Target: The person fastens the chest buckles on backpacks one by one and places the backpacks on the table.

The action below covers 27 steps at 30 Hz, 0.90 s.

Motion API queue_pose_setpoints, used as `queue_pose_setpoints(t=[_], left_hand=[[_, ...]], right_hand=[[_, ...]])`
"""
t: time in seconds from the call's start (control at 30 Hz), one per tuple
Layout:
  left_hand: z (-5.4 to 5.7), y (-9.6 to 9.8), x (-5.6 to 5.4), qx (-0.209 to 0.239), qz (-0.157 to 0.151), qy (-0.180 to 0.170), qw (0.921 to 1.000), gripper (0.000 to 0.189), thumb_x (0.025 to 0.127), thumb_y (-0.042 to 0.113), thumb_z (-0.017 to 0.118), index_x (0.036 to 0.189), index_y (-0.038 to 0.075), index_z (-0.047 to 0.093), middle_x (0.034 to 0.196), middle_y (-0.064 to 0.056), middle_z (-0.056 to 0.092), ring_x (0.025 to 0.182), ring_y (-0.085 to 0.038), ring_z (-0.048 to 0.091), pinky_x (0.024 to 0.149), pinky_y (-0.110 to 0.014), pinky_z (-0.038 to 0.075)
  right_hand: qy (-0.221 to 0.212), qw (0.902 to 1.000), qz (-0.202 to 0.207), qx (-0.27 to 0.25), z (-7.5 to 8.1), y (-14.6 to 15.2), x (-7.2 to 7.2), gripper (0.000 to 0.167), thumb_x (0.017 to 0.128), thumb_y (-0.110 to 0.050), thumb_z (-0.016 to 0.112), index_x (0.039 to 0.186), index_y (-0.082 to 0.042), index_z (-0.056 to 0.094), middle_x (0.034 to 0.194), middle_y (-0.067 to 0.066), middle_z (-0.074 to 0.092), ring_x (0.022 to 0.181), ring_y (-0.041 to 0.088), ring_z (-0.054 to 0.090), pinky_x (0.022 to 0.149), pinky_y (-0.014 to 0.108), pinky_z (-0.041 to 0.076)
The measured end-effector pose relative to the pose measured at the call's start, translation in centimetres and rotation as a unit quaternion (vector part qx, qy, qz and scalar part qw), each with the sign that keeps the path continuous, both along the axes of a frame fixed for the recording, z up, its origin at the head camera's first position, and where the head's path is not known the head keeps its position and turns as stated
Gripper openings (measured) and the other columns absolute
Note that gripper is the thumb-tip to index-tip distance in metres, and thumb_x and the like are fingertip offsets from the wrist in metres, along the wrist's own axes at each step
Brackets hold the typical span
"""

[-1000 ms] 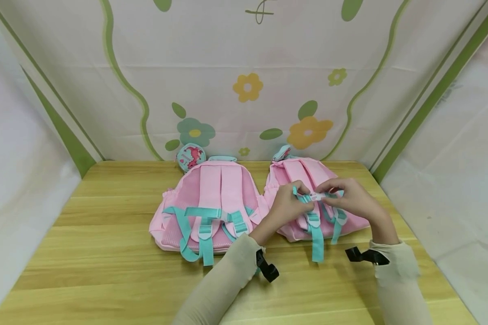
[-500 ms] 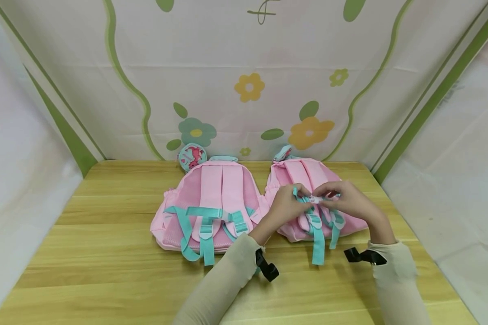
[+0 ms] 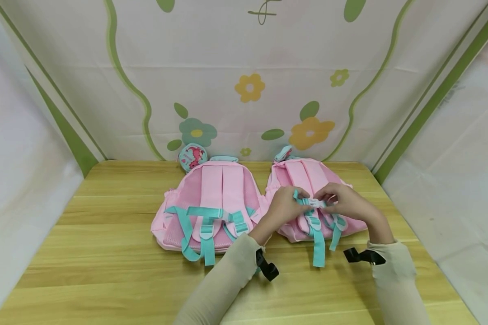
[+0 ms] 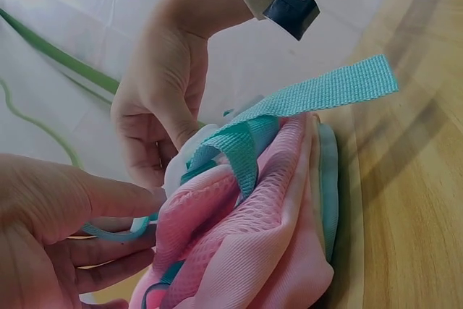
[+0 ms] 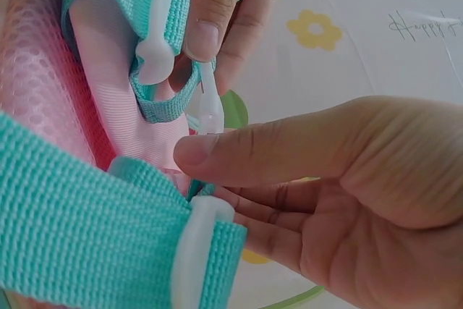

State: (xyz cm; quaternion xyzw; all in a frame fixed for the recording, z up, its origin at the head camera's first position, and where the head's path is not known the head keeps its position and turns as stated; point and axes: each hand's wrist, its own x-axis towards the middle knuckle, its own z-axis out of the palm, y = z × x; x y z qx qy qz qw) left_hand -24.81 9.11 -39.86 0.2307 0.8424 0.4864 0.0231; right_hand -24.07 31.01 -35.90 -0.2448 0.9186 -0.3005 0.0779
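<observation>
Two pink backpacks lie side by side with their shoulder straps facing up. On the right backpack point(image 3: 355, 221), both hands hold a white plastic buckle point(image 3: 315, 203) on a teal chest strap. My left hand point(image 3: 284, 206) pinches its left end, where a teal webbing tail point(image 3: 295, 194) sticks up. From the other side, my right hand point(image 3: 345, 201) pinches the right end between thumb and fingers. In the right wrist view, the buckle point(image 5: 210, 110) spans the short gap between both thumbs; fingers hide its ends, and I cannot tell whether it is fully clipped.
The left backpack point(image 3: 183, 194) touches the right one, its teal straps point(image 3: 185, 239) trailing toward me. A round coin pouch point(image 3: 193, 156) hangs at its top. Strap ends point(image 3: 319, 253) dangle onto the wooden table point(image 3: 105, 271). A fabric backdrop point(image 3: 211, 81) stands behind.
Both hands have come down slightly with the buckle, which shows more plainly between the fingertips now. The backpacks stay in place.
</observation>
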Motion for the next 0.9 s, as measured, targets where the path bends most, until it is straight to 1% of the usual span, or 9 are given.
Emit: queue_pose_setpoints(t=[0.1,0.17,0.33,0.43,0.53,0.67,0.77,0.83,0.9], left_hand=[[0.0,-0.1,-0.1,-0.016,-0.013,0.010,0.9997,0.025,0.086,0.016,0.083,0.109,0.008,0.079,0.108,-0.002,0.078,0.101,-0.014,0.071,0.084,-0.021,0.054],[0.0,-0.1,0.0,-0.019,-0.018,0.010,0.9996,0.025,0.086,0.016,0.083,0.109,0.008,0.079,0.109,-0.002,0.078,0.102,-0.014,0.070,0.084,-0.021,0.054],[0.1,0.0,0.1,-0.008,-0.007,-0.007,0.9999,0.024,0.085,0.017,0.084,0.107,0.007,0.080,0.106,-0.002,0.079,0.102,-0.015,0.072,0.083,-0.021,0.056],[0.0,0.0,0.1,-0.001,0.000,-0.007,1.0000,0.024,0.086,0.019,0.084,0.107,0.008,0.080,0.106,-0.002,0.079,0.103,-0.015,0.073,0.083,-0.021,0.056],[0.0,0.0,0.2,0.023,0.009,-0.012,0.9996,0.025,0.085,0.020,0.084,0.107,0.008,0.080,0.105,-0.001,0.079,0.100,-0.012,0.072,0.081,-0.019,0.055],[-0.2,0.1,0.2,0.079,0.023,-0.025,0.9963,0.024,0.083,0.021,0.085,0.103,0.009,0.080,0.099,0.000,0.079,0.082,-0.005,0.067,0.070,-0.017,0.051],[-0.4,0.2,0.1,0.111,0.024,-0.018,0.9933,0.021,0.083,0.021,0.085,0.100,0.011,0.079,0.094,0.001,0.078,0.075,0.000,0.061,0.065,-0.017,0.048],[-0.5,0.2,0.1,0.126,0.021,-0.010,0.9917,0.020,0.084,0.022,0.085,0.100,0.012,0.079,0.094,0.001,0.078,0.075,0.002,0.061,0.066,-0.016,0.048],[-0.6,0.2,0.1,0.138,0.020,0.000,0.9902,0.020,0.084,0.022,0.085,0.100,0.012,0.079,0.096,0.001,0.079,0.079,0.000,0.064,0.068,-0.015,0.049]], right_hand=[[0.003,0.9999,-0.012,0.012,0.0,0.1,0.0,0.027,0.084,-0.003,0.081,0.110,-0.002,0.072,0.105,0.008,0.071,0.095,0.022,0.064,0.082,0.030,0.056],[0.009,0.9997,-0.014,0.020,0.0,0.1,0.0,0.025,0.084,-0.003,0.081,0.108,-0.004,0.073,0.104,0.007,0.072,0.094,0.021,0.064,0.081,0.030,0.056],[0.024,0.9992,-0.013,0.031,0.0,0.3,-0.1,0.022,0.084,-0.002,0.080,0.106,-0.007,0.076,0.103,0.005,0.074,0.090,0.018,0.064,0.078,0.028,0.054],[0.033,0.9988,-0.014,0.033,0.0,0.4,-0.2,0.022,0.085,-0.002,0.080,0.106,-0.008,0.077,0.103,0.005,0.075,0.090,0.019,0.065,0.078,0.029,0.054],[0.045,0.9984,-0.018,0.030,0.1,0.7,-0.2,0.022,0.085,-0.005,0.081,0.106,-0.009,0.078,0.102,0.003,0.076,0.090,0.019,0.066,0.079,0.031,0.055],[0.077,0.9967,-0.023,0.012,0.3,1.1,-0.2,0.021,0.084,-0.006,0.082,0.104,-0.010,0.078,0.095,-0.001,0.076,0.084,0.010,0.066,0.078,0.031,0.056],[0.110,0.9938,-0.016,-0.008,0.6,1.4,-0.1,0.020,0.084,-0.006,0.082,0.103,-0.012,0.078,0.093,-0.003,0.075,0.081,0.005,0.064,0.077,0.029,0.056],[0.129,0.9914,-0.012,-0.018,0.8,1.5,0.1,0.020,0.084,-0.005,0.082,0.102,-0.013,0.078,0.093,-0.004,0.075,0.081,0.004,0.063,0.077,0.027,0.055],[0.138,0.9900,-0.012,-0.025,0.9,1.5,0.1,0.020,0.085,-0.005,0.081,0.102,-0.014,0.078,0.094,-0.004,0.075,0.081,0.003,0.062,0.078,0.025,0.054]])
